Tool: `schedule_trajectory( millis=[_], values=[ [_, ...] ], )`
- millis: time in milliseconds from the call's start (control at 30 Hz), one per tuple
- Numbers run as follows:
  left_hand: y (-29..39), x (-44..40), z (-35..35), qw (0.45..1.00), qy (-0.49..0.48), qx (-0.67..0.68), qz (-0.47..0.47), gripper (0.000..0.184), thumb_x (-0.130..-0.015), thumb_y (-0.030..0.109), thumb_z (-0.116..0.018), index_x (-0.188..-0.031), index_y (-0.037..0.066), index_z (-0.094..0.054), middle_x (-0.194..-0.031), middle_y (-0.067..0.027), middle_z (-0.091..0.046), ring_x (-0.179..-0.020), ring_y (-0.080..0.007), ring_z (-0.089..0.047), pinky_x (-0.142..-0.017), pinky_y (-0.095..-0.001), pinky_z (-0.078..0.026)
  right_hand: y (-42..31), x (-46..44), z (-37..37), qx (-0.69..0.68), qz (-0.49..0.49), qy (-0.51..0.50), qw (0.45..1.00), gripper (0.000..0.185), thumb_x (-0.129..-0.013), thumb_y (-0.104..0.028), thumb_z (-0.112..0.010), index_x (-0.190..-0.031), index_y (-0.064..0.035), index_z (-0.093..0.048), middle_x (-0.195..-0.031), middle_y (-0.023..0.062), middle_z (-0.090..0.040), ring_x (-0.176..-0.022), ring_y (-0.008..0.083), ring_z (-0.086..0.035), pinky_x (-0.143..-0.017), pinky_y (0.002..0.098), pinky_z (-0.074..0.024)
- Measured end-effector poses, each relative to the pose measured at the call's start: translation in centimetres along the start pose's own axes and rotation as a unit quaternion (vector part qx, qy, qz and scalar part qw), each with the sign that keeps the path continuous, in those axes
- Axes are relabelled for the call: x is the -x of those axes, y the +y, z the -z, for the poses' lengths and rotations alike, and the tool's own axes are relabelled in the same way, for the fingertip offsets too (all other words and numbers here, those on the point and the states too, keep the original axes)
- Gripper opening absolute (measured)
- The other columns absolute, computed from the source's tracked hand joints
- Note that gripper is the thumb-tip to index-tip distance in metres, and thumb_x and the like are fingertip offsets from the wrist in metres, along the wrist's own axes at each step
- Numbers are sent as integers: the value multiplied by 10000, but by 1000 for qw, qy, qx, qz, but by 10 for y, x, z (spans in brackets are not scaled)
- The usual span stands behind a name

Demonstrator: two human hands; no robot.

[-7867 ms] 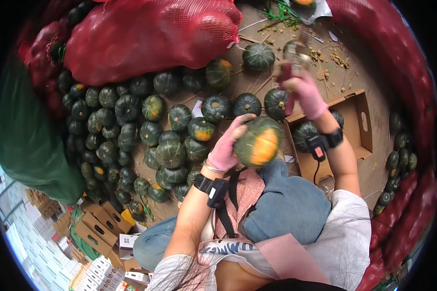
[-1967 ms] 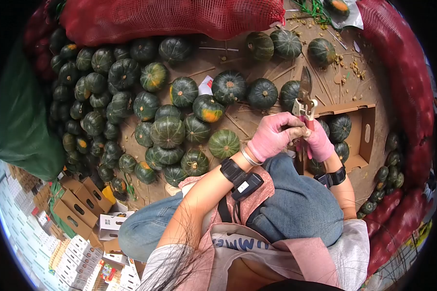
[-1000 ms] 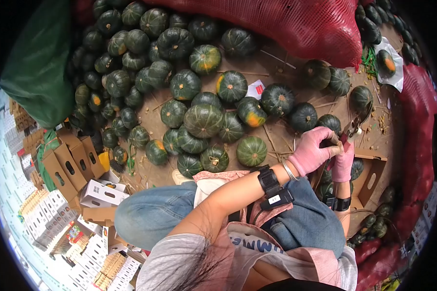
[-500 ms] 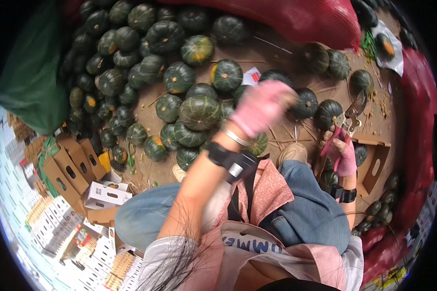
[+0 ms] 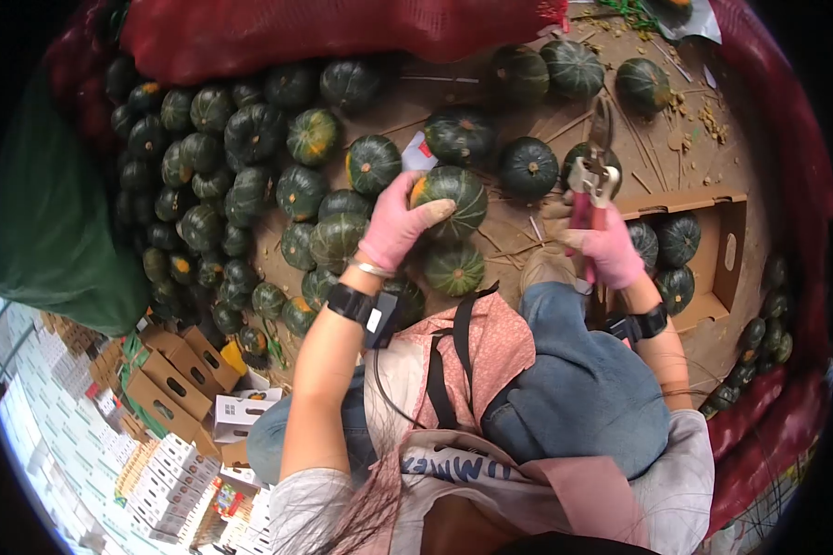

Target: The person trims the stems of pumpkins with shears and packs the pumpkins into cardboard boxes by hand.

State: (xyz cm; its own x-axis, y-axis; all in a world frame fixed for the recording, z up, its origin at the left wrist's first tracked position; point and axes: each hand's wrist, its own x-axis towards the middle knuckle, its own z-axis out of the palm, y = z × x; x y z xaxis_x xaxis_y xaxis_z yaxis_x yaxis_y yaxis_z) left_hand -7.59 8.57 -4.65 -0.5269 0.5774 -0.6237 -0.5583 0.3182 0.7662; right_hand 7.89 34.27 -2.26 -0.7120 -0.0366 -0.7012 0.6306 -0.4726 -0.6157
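Note:
My left hand (image 5: 404, 224), in a pink glove, is closed round the left side of a dark green pumpkin (image 5: 465, 205) with an orange patch. Another green pumpkin (image 5: 454, 267) sits just below it, nearer my knees. In my right hand (image 5: 611, 251), also gloved in pink with bare fingertips, is a pair of pruning shears (image 5: 595, 178) with red handles, its blades pointing up and away from me. Beyond the blades a pumpkin (image 5: 578, 159) lies partly hidden behind them.
Many pumpkins (image 5: 254, 134) are heaped at the left. A cardboard box (image 5: 733, 250) at the right holds several. Red mesh sacks (image 5: 342, 42) lie along the far side and right edge. White and brown cartons (image 5: 241, 416) stand at the lower left, near a green cloth (image 5: 55, 222).
My left hand, blurred in motion before, has come onto the pumpkin and grips it. My right hand still holds the shears. The whole view has shifted, bringing more of the box into sight.

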Motion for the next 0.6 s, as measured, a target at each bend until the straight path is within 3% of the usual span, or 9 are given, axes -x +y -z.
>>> schedule_trajectory(
  millis=[33, 100, 167, 233, 267, 333, 467, 533, 600],
  values=[
    [-10, -1, -10, 993, -18, 110, -35, 573, -767, 255, -736, -1202, -11, -475, -1124, -74, -571, -1024, -163, -559, -908, -317, -464, 4, -4, -5, -30, 12, -12, 999, 547, -705, -83, -719, -1174, -11, -446, -1007, 90, -608, -900, 159, -610, -764, 285, -498],
    [-8, 0, -34, 983, -24, 169, -74, 587, -852, 369, -632, -1279, 26, -421, -1159, -85, -558, -1066, -187, -550, -919, -336, -465, 5, -11, -19, -96, 48, -40, 993, 574, -696, -72, -731, -1171, -13, -414, -1078, 127, -607, -892, 174, -635, -740, 289, -525],
    [3, 0, -56, 977, 7, 210, -49, 528, -965, 457, -400, -1326, 72, -388, -1181, -80, -553, -1098, -190, -543, -937, -344, -457, 7, -20, -26, -84, 71, -31, 993, 576, -666, -103, -757, -1130, -19, -426, -929, 85, -569, -724, 145, -617, -484, 236, -516],
    [7, -3, -67, 963, 4, 267, -30, 501, -982, 447, -351, -1318, 79, -405, -1173, -72, -556, -1098, -188, -545, -941, -346, -456, -6, -18, -27, -46, 34, -35, 998, 596, -647, -142, -770, -1121, -21, -430, -772, 23, -480, -561, 107, -543, -291, 206, -415],
    [8, -5, -71, 955, 5, 295, -21, 491, -990, 441, -326, -1314, 83, -413, -1169, -68, -558, -1097, -187, -546, -943, -347, -455, -3, -21, -28, -66, 47, -42, 996, 543, -661, -143, -758, -1093, -20, -452, -800, 28, -515, -556, 99, -538, -311, 211, -427],
    [-6, -10, -73, 992, 66, -7, -106, 409, -986, 387, -385, -1248, 84, -470, -1086, -49, -579, -1006, -147, -562, -866, -300, -472, -3, -24, -26, -79, 51, -86, 992, 495, -669, -143, -748, -1064, -22, -476, -844, 30, -547, -577, 95, -553, -315, 211, -425],
    [4, -15, -56, 979, 140, -2, -150, 159, -885, 145, -613, -1015, 60, -578, -955, 2, -596, -776, -91, -527, -704, -241, -457, -4, -24, -28, -78, 60, 2, 995, 554, -651, -119, -766, -1111, -40, -469, -916, 38, -567, -582, 93, -559, -309, 201, -400],
    [16, -25, -11, 916, 240, -259, -192, 207, -853, 176, -655, -1002, 49, -589, -949, -20, -601, -797, -108, -551, -709, -251, -464, -1, -27, -25, 46, 65, 53, 995, 616, -627, -152, -804, -1124, -45, -456, -982, 50, -563, -667, 140, -595, -443, 254, -493],
    [17, -47, 40, 848, 339, -351, -206, 276, -828, 212, -682, -1027, 38, -602, -989, -85, -604, -850, -168, -584, -753, -293, -481, 5, -34, -24, 219, 99, 77, 968, 712, -547, -232, -826, -1125, -53, -449, -999, 95, -579, -841, 238, -599, -716, 332, -479]
  ],
)
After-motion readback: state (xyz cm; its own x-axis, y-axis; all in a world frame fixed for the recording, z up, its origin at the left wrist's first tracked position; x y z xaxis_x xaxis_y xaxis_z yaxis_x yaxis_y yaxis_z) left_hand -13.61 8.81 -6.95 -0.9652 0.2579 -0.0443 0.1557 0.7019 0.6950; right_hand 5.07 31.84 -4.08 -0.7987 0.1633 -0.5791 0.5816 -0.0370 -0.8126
